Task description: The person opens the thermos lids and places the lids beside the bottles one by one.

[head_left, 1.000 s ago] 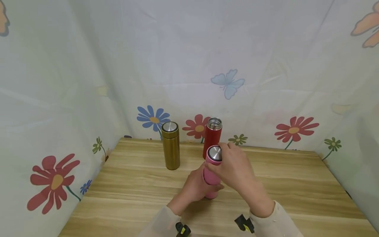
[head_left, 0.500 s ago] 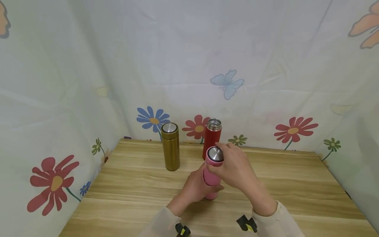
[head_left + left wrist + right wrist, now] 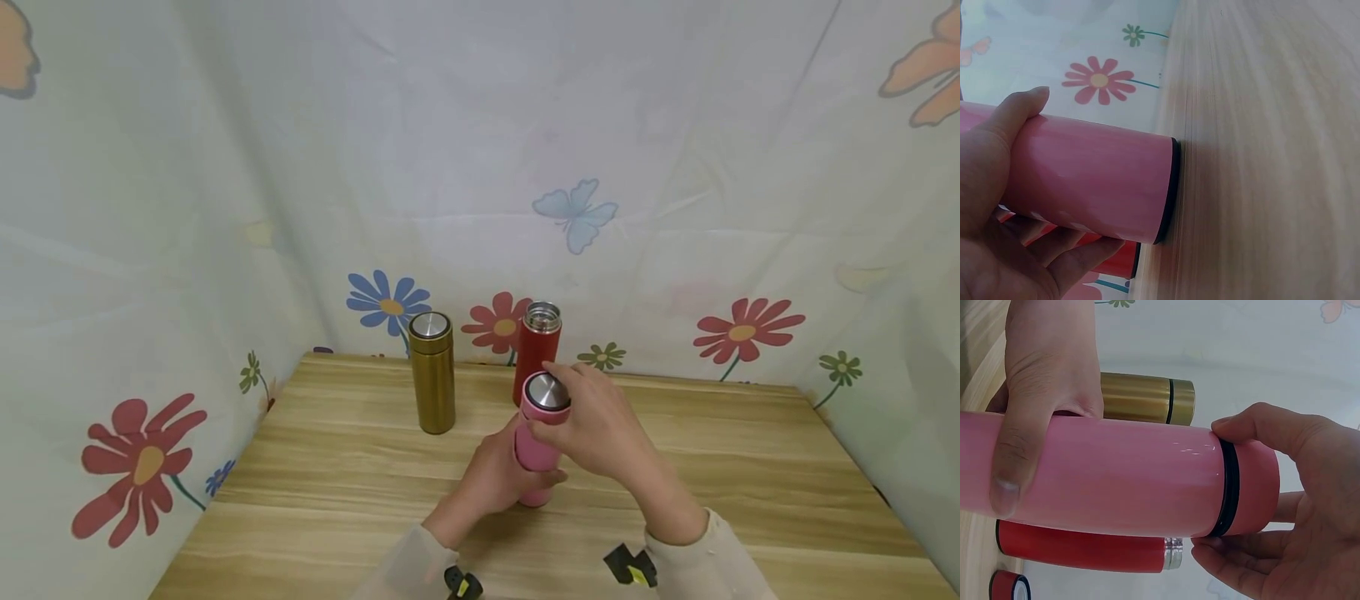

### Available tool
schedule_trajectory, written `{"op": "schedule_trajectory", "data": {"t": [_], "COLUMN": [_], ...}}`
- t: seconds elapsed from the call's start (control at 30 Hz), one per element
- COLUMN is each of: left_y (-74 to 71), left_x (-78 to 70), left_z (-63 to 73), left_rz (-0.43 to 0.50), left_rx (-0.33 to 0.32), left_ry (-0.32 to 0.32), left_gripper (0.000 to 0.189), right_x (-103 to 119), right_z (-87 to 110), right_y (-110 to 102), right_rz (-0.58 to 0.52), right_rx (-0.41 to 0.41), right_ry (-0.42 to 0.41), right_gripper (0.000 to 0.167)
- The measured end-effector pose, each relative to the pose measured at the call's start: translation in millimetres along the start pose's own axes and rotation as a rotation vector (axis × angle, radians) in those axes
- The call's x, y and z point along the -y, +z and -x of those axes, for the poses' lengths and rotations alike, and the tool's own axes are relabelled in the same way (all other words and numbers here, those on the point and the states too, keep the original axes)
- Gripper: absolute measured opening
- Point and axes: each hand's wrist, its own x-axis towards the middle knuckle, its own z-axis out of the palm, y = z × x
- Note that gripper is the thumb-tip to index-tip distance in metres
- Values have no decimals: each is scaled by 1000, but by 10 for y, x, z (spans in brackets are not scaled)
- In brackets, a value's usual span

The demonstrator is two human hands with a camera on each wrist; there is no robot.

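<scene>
A pink thermos flask (image 3: 537, 450) stands upright on the table in the head view. My left hand (image 3: 491, 473) grips its body, the thumb wrapped across the near side. In the left wrist view the black-edged base of the flask meets the tabletop. My right hand (image 3: 1291, 487) holds the flask's top between thumb and fingers, around the pink lid (image 3: 1257, 487) and its black ring. From above, the lid shows a silver disc. Right behind stands a red flask (image 3: 537, 354) without its lid, its steel mouth bare. Left of it is a gold flask (image 3: 433, 383), lid on.
A small red lid (image 3: 1007, 586) lies on the table beside the red flask's base, seen only in the right wrist view. The wood-grain table (image 3: 337, 467) ends at a pale curtain (image 3: 450, 167) printed with flowers and butterflies, which encloses the back and sides.
My right hand has shifted slightly to the right around the lid, and its thumb with it. My left hand and the flasks hold their places.
</scene>
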Motion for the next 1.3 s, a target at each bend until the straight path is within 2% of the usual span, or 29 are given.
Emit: {"op": "schedule_trajectory", "data": {"t": [0.37,0.53,0.77,1.0,1.3], "left_y": [12,15,22,13,6], "left_x": [30,46,66,64,44], "left_z": [-17,-15,-17,-12,-15], "left_rz": [19,20,12,11,37], "left_rx": [1,-2,-11,0,8], "left_ry": [-4,-5,27,16,7], "left_gripper": [83,82,81,82,80], "right_x": [-49,-90,-170,-236,-309], "right_z": [-15,-35,-86,-127,-168], "right_y": [-37,-59,-100,-136,-183], "right_rz": [-33,-44,-70,-112,-186], "right_rx": [39,79,146,204,293], "right_ry": [-46,-73,-127,-182,-188], "right_gripper": [72,74,72,73,77]}}
